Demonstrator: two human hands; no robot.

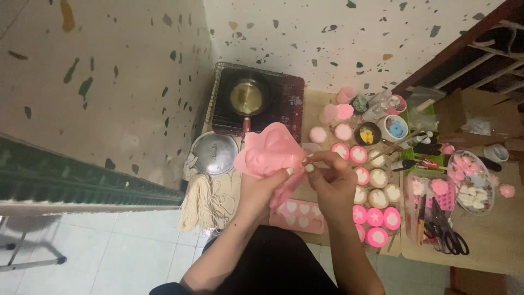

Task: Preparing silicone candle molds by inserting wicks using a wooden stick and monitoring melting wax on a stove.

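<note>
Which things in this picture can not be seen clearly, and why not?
- Head view: what the right hand pinches at the soft pink silicone mould is too small to tell.
- The left hand hides the mould's lower part.
- The pink heart-shaped tray is partly hidden behind both hands.
- The small metal pot on the dark stove: contents blurred.

Stove (284, 112) at the table's (491, 246) far left, against the wall; pan (246, 97) on it. Lid (214, 154) before the stove; string bundle (197, 202) before the lid. Mould (270, 153) held between left hand (262, 188) and right hand (330, 180), above the heart tray (297, 216). Filled cups (376, 188) lay right of the hands. Scissors (445, 232) right of the cups; plate (474, 183) behind the scissors, farther right.
</note>
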